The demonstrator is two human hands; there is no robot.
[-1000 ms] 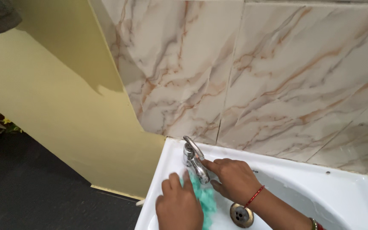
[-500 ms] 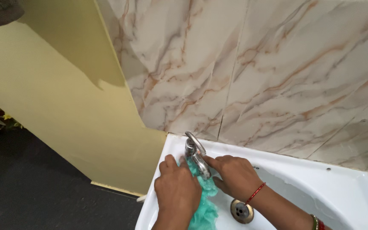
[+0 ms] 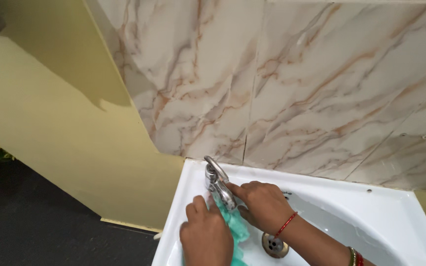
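A: What does the left hand have in its grip?

B: A teal mesh scrubber. The fingers are curled down over it and press it against the chrome tap, low on the spout's left side. Only part of the scrubber shows, bulging out to the right of the knuckles and trailing down into the basin.

A: And the right hand?

B: It lies against the spout from the other side. The fingertips touch the metal near its lower end, folded around it rather than spread. A red thread band circles that wrist, and bangles show further up the forearm at the bottom edge.

A: So the tap sits between the two hands?

B: Yes, with its lever sticking up free above both of them.

A: What lies around that?

B: A white wash basin, fixed into a corner. Its metal drain sits just below the right wrist. Behind the basin rise marble-patterned wall tiles veined in brown and orange. To the left is a pale yellow wall, and below it a dark floor.
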